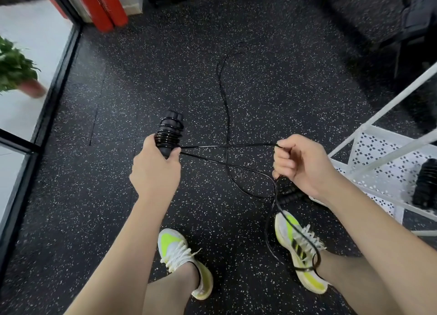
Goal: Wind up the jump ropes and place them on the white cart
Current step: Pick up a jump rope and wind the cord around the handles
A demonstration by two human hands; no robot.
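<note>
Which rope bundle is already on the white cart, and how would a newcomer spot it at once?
Start at the white cart on the right edge of the view, with its perforated shelf. On that shelf lies a wound black rope bundle. Unlike the jump rope between the hands, it is fully coiled, trails no loose cord, and nobody touches it.

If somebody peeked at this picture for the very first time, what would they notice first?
Probably the two hands in the middle: the left hand grips black handles with shiny cord coiled round them, while the right hand pinches the cord stretched between them. Next, the neon-yellow and white shoes at the bottom, standing on the speckled black floor. A white cart sits at the right edge.
</note>
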